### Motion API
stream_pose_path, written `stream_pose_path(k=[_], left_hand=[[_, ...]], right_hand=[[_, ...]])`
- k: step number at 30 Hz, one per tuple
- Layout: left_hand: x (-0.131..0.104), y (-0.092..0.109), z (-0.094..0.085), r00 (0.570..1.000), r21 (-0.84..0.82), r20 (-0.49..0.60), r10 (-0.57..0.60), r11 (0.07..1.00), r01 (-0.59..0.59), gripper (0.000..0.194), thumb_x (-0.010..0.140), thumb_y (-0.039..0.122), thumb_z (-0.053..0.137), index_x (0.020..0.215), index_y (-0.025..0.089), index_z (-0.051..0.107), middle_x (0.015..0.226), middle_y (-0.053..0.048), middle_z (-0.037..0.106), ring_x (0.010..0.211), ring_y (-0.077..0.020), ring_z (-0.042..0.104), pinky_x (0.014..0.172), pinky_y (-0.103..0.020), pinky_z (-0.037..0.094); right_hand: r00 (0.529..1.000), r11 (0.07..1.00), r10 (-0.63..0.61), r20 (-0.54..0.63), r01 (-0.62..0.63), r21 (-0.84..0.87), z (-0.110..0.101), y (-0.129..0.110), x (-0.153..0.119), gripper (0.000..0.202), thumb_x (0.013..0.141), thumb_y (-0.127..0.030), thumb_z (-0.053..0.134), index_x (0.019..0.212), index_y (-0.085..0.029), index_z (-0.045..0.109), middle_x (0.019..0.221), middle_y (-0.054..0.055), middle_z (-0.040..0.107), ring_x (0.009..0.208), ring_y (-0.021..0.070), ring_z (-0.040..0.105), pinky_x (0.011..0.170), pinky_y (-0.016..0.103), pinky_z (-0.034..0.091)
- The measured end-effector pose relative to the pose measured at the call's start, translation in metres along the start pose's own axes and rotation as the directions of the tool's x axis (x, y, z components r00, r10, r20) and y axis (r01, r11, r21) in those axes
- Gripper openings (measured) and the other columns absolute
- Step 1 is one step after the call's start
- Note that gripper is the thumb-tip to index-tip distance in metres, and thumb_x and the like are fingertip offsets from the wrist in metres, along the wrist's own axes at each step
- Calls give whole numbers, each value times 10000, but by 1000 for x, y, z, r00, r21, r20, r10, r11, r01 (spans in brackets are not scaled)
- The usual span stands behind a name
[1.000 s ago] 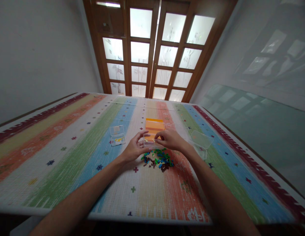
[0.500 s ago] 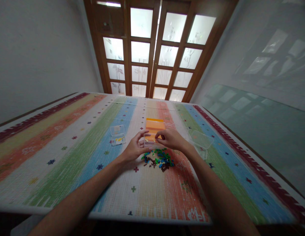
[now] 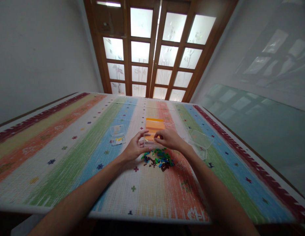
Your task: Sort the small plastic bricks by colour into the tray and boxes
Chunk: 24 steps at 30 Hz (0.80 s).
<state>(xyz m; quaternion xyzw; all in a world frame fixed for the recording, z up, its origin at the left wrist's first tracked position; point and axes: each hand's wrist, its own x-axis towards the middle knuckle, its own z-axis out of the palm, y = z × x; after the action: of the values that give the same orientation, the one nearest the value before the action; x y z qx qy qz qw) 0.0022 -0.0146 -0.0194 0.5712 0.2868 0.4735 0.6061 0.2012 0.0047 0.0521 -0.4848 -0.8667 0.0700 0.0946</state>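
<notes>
My left hand [image 3: 137, 145] grips the left side of a clear plastic box [image 3: 150, 144], thumb along the near edge and fingers at the far left corner. A few small pale-yellow pieces lie inside the box. Over its right part, my right hand [image 3: 169, 139] has thumb and forefinger pinched together; whatever is between them is too small to make out. Just in front of the box lies a loose pile of small building bricks [image 3: 164, 160] in green, blue and brown. Behind the box is an orange tray or lid [image 3: 154, 124].
An open clear case [image 3: 118, 140] with small yellow pieces stands to the left. Another open clear container [image 3: 201, 140] lies on the right, beyond my right wrist. A striped cloth [image 3: 88, 164] covers the table. Glazed wooden doors [image 3: 152, 65] rise behind it.
My right hand has shifted very slightly left over the box, still pinched. My left hand keeps its place on the box, and the brick pile looks the same.
</notes>
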Motion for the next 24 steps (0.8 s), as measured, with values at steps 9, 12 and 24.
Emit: stream_pose_path(k=[9, 12, 24], left_hand=[[-1, -2, -1, 1000, -15, 16, 26, 1000, -26, 710, 678, 185, 845, 1310, 253, 527, 1399, -136, 526, 1096, -272, 679, 943, -457, 577], [0, -3, -2, 1000, -16, 16, 27, 1000, -27, 709, 684, 186, 842, 1316, 253, 528, 1398, -135, 526, 1100, -273, 677, 952, -460, 574], [2, -3, -4, 997, 8, -75, -13, 1000, 14, 707, 675, 181, 845, 1304, 249, 529, 1403, -131, 487, 1090, -247, 675, 990, -471, 538]], right_hand=[[997, 999, 29, -65, -26, 34, -7, 0, -7, 253, 886, -207, 554, 942, -163, 797, 652, 32, 682, 565, 112, 522, 570, 238, 290], [993, 994, 13, -114, -1, 106, -9, 2, -12, 244, 881, -216, 558, 933, -154, 788, 593, 2, 625, 531, 94, 474, 569, 231, 287], [949, 976, -181, 257, 141, 169, -5, -12, -35, 180, 825, -180, 633, 899, -185, 796, 722, 19, 721, 611, 115, 571, 593, 223, 356]])
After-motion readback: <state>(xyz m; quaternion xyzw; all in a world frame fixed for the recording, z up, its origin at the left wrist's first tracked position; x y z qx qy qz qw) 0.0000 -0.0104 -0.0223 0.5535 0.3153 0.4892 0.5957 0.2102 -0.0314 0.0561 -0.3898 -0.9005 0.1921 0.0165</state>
